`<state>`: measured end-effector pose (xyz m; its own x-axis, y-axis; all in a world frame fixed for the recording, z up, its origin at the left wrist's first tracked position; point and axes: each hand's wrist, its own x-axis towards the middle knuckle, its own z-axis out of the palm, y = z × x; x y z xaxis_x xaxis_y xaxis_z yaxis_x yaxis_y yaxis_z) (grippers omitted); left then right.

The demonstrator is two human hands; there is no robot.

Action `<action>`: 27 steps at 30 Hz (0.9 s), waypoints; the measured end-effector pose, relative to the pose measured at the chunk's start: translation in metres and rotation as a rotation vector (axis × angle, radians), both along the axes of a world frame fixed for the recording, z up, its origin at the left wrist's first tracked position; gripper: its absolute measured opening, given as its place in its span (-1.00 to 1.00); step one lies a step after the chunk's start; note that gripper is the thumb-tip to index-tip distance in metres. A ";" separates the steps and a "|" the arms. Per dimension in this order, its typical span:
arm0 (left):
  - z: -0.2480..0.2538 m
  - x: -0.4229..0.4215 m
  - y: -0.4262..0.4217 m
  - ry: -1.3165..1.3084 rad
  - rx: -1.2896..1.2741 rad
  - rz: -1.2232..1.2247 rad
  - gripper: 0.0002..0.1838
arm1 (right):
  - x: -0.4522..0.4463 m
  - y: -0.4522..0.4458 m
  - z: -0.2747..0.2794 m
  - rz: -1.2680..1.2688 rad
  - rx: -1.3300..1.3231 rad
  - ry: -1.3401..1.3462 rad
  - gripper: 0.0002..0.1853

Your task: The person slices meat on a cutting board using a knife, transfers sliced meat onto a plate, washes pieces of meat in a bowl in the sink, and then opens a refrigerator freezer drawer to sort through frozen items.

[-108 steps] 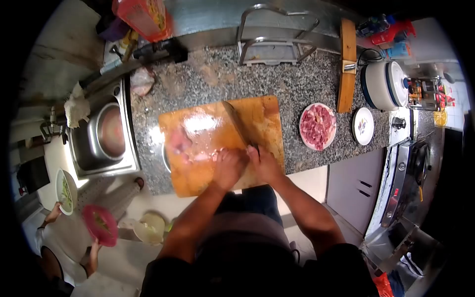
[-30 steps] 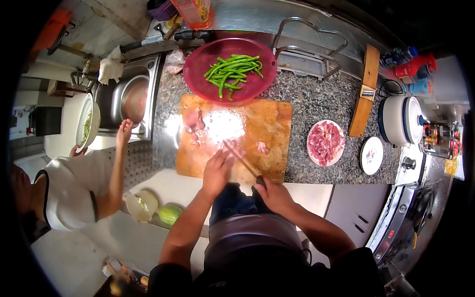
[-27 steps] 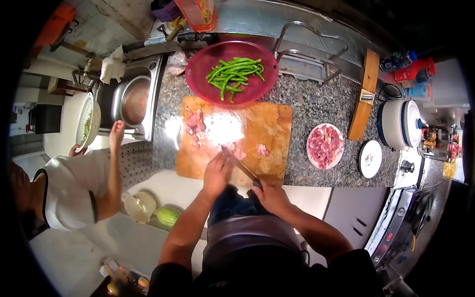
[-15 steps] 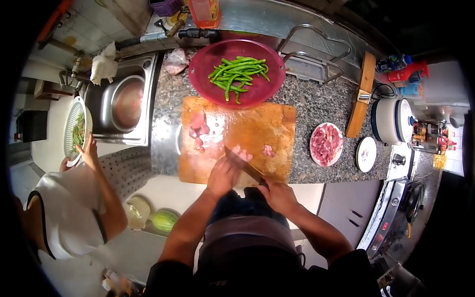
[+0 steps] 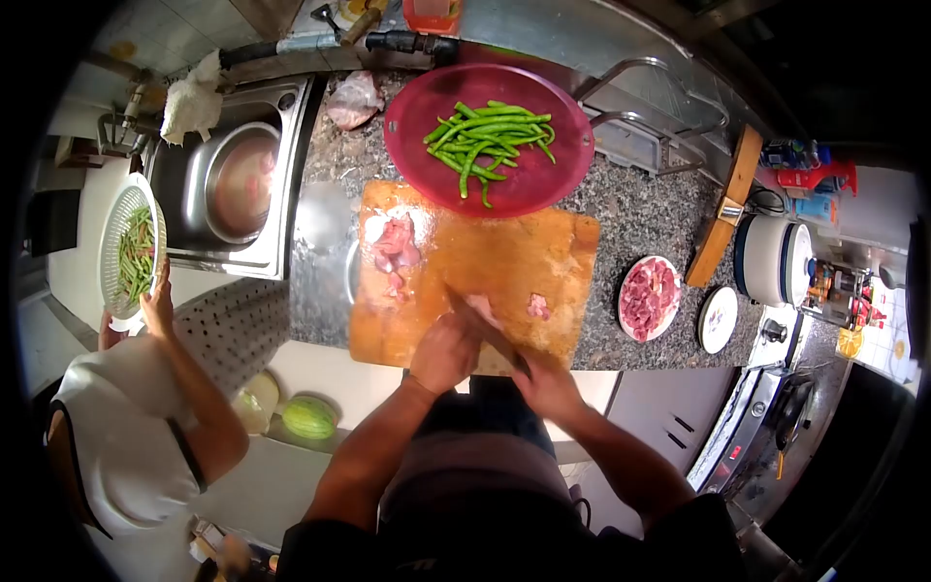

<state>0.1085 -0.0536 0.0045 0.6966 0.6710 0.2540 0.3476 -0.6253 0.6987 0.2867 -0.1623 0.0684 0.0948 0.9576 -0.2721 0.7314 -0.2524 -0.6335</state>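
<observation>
My right hand (image 5: 548,386) grips the handle of a knife (image 5: 485,328), whose blade slants up and left over the wooden cutting board (image 5: 543,252). Beside the blade, my left hand (image 5: 446,351) is closed at the board's front part; what its fingers press on is hidden. A piece of raw meat (image 5: 480,308) shows just behind the blade. Larger raw meat (image 5: 396,242) lies at the board's left, and a small meat piece (image 5: 537,307) at its right. Sliced meat fills a white plate (image 5: 649,299) right of the board.
Green peppers (image 5: 495,141) lie in a red basin (image 5: 417,160) behind the board. A sink (image 5: 175,213) is at left, where a person (image 5: 136,417) holds a basket (image 5: 109,281) of green beans. An empty plate (image 5: 718,320), cooker (image 5: 764,260) and rack (image 5: 630,141) stand right.
The red basin of peppers has appeared behind the board since the earliest frame. The meat has been separated into several portions. The person at left has moved the basket nearer, now with both hands at it.
</observation>
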 end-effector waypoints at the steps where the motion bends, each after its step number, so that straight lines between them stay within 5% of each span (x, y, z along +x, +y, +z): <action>1: 0.000 0.000 -0.003 0.010 -0.014 -0.002 -0.76 | -0.011 0.032 -0.006 -0.006 -0.036 0.034 -0.52; 5: 0.014 0.004 0.005 0.048 -0.122 0.056 -0.78 | -0.029 0.086 -0.011 0.065 -0.286 -0.046 -0.57; 8: 0.000 0.001 -0.002 -0.128 0.079 0.034 -0.78 | -0.006 0.081 0.003 0.000 -0.147 0.071 -0.58; 15: 0.004 -0.004 -0.002 -0.132 0.041 -0.002 -0.74 | 0.007 0.024 0.039 -0.095 -0.080 0.114 -0.63; 23: 0.007 -0.010 -0.003 -0.089 -0.124 0.028 -0.68 | -0.002 -0.002 0.014 -0.049 -0.125 0.070 -0.67; 27: 0.014 -0.011 0.008 -0.036 0.075 -0.009 -0.67 | 0.007 -0.007 0.016 -0.111 -0.299 0.045 -0.66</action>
